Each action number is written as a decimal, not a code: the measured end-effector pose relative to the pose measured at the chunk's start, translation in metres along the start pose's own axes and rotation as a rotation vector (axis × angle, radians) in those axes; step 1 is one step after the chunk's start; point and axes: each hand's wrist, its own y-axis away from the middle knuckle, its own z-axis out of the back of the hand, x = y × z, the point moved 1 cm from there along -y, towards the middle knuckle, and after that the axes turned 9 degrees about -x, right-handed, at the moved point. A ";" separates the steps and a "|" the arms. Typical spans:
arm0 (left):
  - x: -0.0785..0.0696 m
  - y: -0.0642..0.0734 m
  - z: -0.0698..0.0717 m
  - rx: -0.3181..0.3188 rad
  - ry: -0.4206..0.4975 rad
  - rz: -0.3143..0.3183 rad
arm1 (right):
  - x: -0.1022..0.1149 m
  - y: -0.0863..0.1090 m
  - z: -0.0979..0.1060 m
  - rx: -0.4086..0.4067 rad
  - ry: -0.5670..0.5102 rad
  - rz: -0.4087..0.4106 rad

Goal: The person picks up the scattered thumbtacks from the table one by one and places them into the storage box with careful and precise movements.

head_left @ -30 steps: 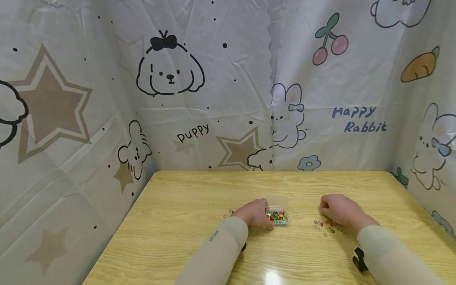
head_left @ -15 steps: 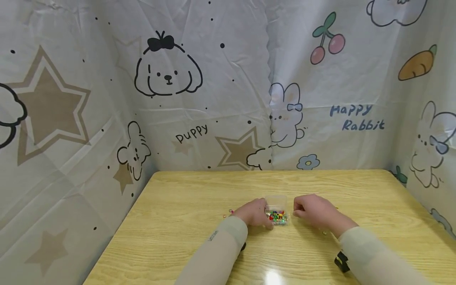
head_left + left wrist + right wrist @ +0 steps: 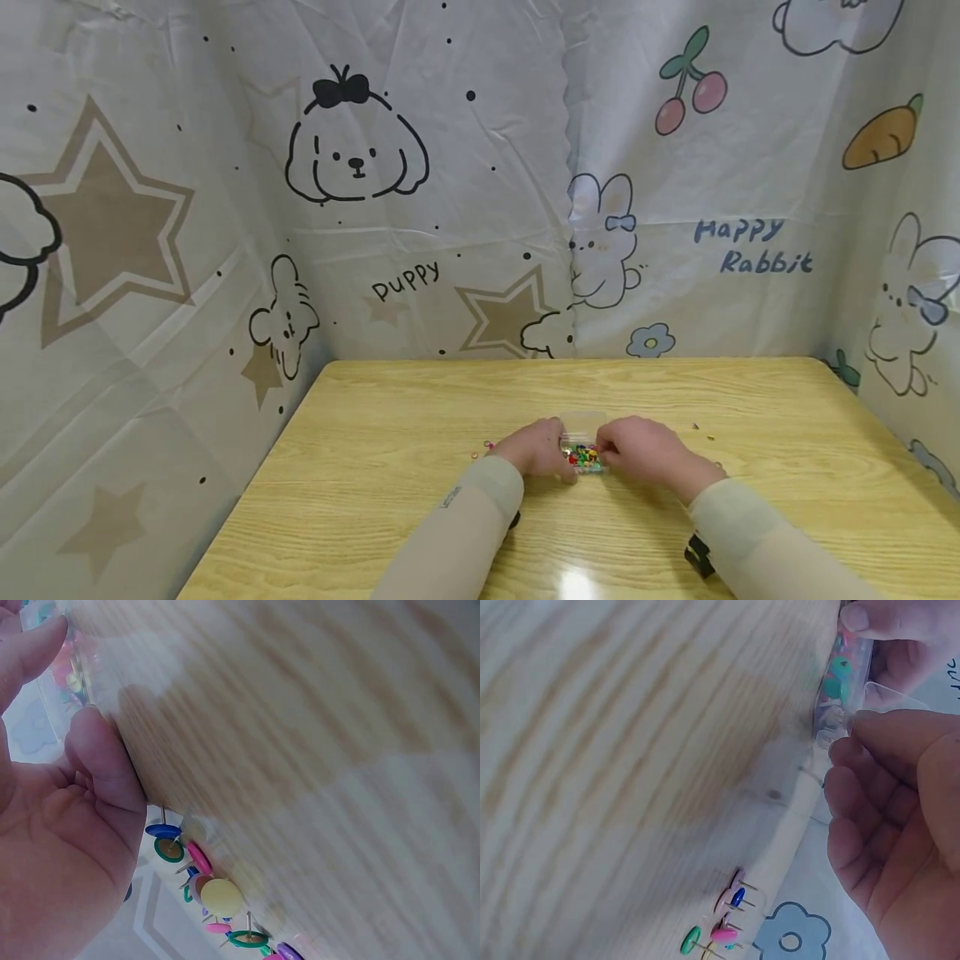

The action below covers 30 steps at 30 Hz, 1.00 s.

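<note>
A small clear plastic box (image 3: 592, 471) stands on the table with its lid (image 3: 583, 423) laid back. Colourful thumbtacks (image 3: 579, 455) fill it. My left hand (image 3: 534, 448) holds the box at its left side, thumb in front and fingers behind. At the box's right edge is my right hand (image 3: 648, 450), its fingers curled. In the right wrist view, thumb and index finger of that hand (image 3: 900, 795) come together beside the box (image 3: 842, 682); anything between the tips is hidden.
Loose thumbtacks (image 3: 724, 934) lie on the table in the right wrist view, heads down and pins up. More loose thumbtacks (image 3: 221, 898) lie beyond my left hand. A printed curtain (image 3: 420, 317) closes off the back and sides of the wooden table (image 3: 397, 408).
My right hand has moved left from the loose thumbtacks at the right to the box's right edge, fingers kept together. The left hand stays at the box.
</note>
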 end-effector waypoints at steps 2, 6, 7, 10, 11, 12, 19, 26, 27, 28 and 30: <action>0.000 0.000 0.000 -0.002 0.001 0.003 | 0.000 0.001 0.000 -0.003 0.006 0.006; 0.000 0.000 0.000 -0.007 0.004 0.010 | -0.005 0.002 0.005 -0.025 0.000 0.026; 0.000 0.000 0.000 -0.007 0.005 0.011 | -0.007 0.002 0.007 -0.030 -0.005 0.029; -0.001 0.001 0.000 -0.006 -0.004 0.014 | -0.017 0.003 0.018 -0.044 -0.014 0.038; -0.001 0.001 0.000 -0.008 -0.008 0.014 | -0.020 0.003 0.023 -0.051 -0.015 0.034; -0.001 0.001 0.001 -0.008 -0.012 0.015 | -0.025 0.003 0.028 -0.056 -0.018 0.024; -0.001 0.001 0.003 -0.008 -0.029 0.012 | -0.061 0.007 0.051 -0.092 -0.016 -0.075; 0.000 0.001 0.001 -0.005 -0.026 0.010 | -0.091 0.018 0.042 -0.020 -0.013 -0.161; 0.000 0.001 0.000 -0.004 -0.029 0.010 | -0.094 0.020 0.039 -0.004 -0.011 -0.173; 0.000 0.001 -0.001 -0.004 -0.031 0.011 | -0.097 0.021 0.037 0.009 -0.011 -0.187; 0.000 0.001 -0.002 -0.005 -0.035 0.010 | -0.100 0.023 0.033 0.021 -0.006 -0.197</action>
